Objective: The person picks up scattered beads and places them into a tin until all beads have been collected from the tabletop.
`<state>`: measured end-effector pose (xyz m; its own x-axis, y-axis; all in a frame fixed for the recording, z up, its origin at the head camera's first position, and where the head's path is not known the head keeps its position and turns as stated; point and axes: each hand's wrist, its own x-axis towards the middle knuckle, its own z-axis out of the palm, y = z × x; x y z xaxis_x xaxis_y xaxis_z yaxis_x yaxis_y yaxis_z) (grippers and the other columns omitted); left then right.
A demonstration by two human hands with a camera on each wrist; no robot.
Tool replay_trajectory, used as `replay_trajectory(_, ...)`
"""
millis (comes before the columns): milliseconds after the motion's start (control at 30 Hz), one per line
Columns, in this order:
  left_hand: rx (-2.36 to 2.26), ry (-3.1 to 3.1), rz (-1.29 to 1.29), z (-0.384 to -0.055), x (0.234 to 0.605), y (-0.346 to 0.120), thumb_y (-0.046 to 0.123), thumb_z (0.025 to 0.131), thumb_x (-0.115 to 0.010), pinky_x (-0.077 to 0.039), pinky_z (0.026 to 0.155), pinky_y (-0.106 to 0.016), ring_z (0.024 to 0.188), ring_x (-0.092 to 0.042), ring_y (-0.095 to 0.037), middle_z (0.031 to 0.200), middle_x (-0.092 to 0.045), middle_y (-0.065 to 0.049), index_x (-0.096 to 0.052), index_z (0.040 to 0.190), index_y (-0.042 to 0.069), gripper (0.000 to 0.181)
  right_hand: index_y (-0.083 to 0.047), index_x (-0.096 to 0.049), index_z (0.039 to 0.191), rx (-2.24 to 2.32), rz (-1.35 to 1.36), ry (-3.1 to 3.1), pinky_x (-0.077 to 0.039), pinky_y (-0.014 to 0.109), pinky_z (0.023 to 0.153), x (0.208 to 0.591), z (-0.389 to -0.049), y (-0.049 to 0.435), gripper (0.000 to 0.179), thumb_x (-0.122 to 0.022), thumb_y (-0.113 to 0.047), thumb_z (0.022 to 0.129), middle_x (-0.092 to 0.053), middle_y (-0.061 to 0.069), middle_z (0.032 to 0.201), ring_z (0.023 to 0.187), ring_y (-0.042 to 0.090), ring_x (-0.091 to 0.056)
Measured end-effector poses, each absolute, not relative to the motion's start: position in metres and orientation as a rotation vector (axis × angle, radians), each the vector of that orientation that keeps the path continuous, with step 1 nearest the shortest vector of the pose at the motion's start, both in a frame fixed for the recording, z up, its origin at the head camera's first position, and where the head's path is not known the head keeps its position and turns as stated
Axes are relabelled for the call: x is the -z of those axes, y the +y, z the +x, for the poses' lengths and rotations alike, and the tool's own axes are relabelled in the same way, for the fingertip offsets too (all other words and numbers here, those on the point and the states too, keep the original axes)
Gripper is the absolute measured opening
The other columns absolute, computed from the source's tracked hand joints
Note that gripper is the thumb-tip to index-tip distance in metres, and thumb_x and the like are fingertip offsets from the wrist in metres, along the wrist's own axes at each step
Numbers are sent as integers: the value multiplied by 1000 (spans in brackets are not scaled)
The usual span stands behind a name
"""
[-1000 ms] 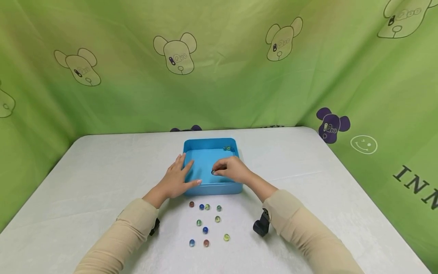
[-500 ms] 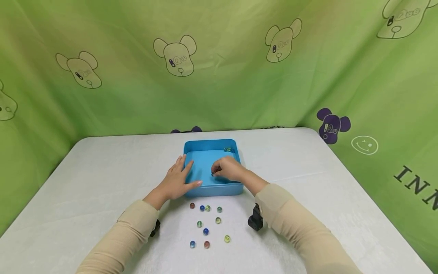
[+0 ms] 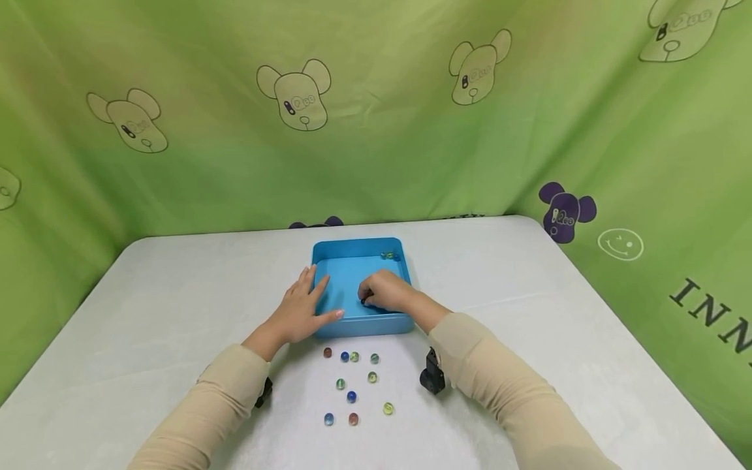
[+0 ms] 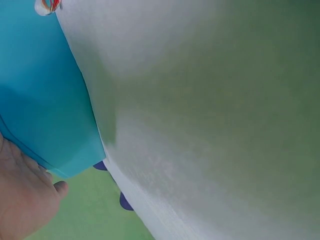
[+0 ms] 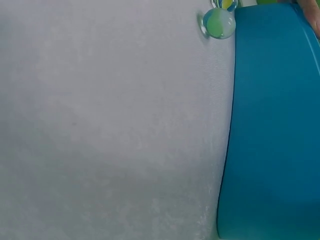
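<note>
In the head view, my left hand [image 3: 298, 312] rests with spread fingers on the left front part of a blue plastic box [image 3: 361, 326]. That hand [image 4: 27, 195] also shows against the box wall [image 4: 55, 105] in the left wrist view. My right hand [image 3: 386, 291] reaches over the box's right side, low inside it. Its fingertips pinch a small dark marble [image 3: 363, 301], mostly hidden by the fingers. Several glass marbles [image 3: 390, 256] sit together in the far right corner of the box.
Loose marbles lie in front of the box on the white tablecloth, among them a brown one [image 3: 328, 352], a blue one [image 3: 351, 397] and a yellow one [image 3: 388, 408]. A green-white marble [image 5: 219, 23] lies near the box wall. A green curtain [image 3: 376, 163] hangs behind the table.
My right hand has lowered slightly toward the box floor with the dark marble, and its forearm has shifted left. The left hand stays on the box. The head view has shifted slightly.
</note>
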<state>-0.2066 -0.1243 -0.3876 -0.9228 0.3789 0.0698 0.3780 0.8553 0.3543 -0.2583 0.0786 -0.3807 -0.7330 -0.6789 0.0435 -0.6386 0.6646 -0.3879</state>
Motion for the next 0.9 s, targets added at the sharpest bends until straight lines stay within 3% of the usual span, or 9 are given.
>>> replay_trajectory(567,-607,3018,592,-205,390,-124,62,78,-43,-10,98,-51,129,3,-31,143,0,-16,-22,137,6,84,0,-64,95,770,-975,2769,-46,28,73,372,-249,88,16,-59,-4,81,-63,8,91,85,17,-58)
replay_trajectory(900,-583,3021,592,-206,388,-125,61,78,-42,-11,98,-51,129,2,-31,143,0,-15,-21,138,7,83,2,-64,94,913,-1033,2781,-47,26,71,368,-236,103,16,-61,-5,79,-64,10,90,83,17,-60)
